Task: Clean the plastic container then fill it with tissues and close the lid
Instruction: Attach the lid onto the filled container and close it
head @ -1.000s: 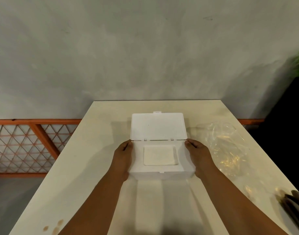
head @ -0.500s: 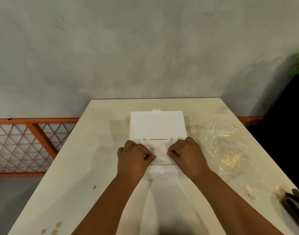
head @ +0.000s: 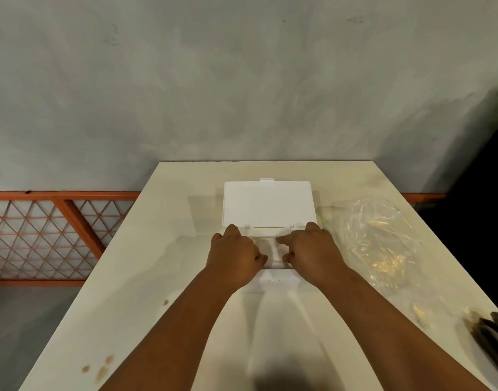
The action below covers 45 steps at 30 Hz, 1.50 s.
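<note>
container: middle of worktop, under both hands
lid: open, behind container
plastic bag: right of container
left hand: beside right hand

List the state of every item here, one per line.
Lid: open, laid back flat on the table.
Container: open, tissues inside.
Left hand: on the tissues, fingers curled.
Right hand: on the tissues, fingers curled.
Plastic bag: crumpled, lying right of the container.

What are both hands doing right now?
Left hand: curled, pressing into the container; grip cannot be told.
Right hand: the same.
</note>
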Motion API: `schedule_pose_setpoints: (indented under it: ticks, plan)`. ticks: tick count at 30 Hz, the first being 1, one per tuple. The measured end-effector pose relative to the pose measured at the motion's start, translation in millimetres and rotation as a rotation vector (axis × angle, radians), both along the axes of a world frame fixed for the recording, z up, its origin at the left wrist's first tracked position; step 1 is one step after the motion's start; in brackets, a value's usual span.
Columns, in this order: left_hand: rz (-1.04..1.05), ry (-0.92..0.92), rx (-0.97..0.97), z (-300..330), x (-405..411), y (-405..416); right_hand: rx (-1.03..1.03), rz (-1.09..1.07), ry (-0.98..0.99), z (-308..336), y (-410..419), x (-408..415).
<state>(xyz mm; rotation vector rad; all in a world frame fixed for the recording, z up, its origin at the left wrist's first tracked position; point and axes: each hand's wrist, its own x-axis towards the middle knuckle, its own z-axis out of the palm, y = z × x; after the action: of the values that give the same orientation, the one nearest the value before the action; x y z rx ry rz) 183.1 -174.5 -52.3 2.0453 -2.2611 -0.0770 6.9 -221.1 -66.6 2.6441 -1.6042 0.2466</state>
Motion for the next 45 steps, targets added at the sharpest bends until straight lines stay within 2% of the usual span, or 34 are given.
schedule_pose_setpoints:
  ticks: [4, 10, 17, 22, 27, 32, 35, 38, 45]
  plan:
    - [0.008, 0.010, -0.002, -1, 2, 1, 0.062, -0.014, 0.015, 4, -1, 3]
    - [0.034, 0.121, 0.004, -6, 7, 4, 0.051, -0.101, -0.223, -4, -1, 10]
    - [0.046, 0.172, -0.045, -12, 7, 2, -0.020, -0.047, -0.087, -2, -4, 15]
    - [0.065, 0.262, -0.237, -19, 3, -7, -0.029, -0.011, -0.039, -2, -5, 15]
    - [0.030, 0.223, -0.347, -26, 5, -15, -0.036, -0.017, -0.192, -6, -3, 11]
    - [-0.077, 0.161, -0.414, -29, 11, -19, -0.164, 0.014, -0.282, -15, 0, 7]
    - [-0.166, 0.185, -0.375, -26, 10, -18, -0.198, 0.057, -0.308, -15, 4, 7]
    - [-0.165, 0.250, -0.295, -24, 9, -21, -0.199, 0.095, -0.337, -14, 6, 6]
    - [-0.110, 0.391, -0.147, -20, 11, -29, -0.039, 0.103, -0.485, -10, -1, 5]
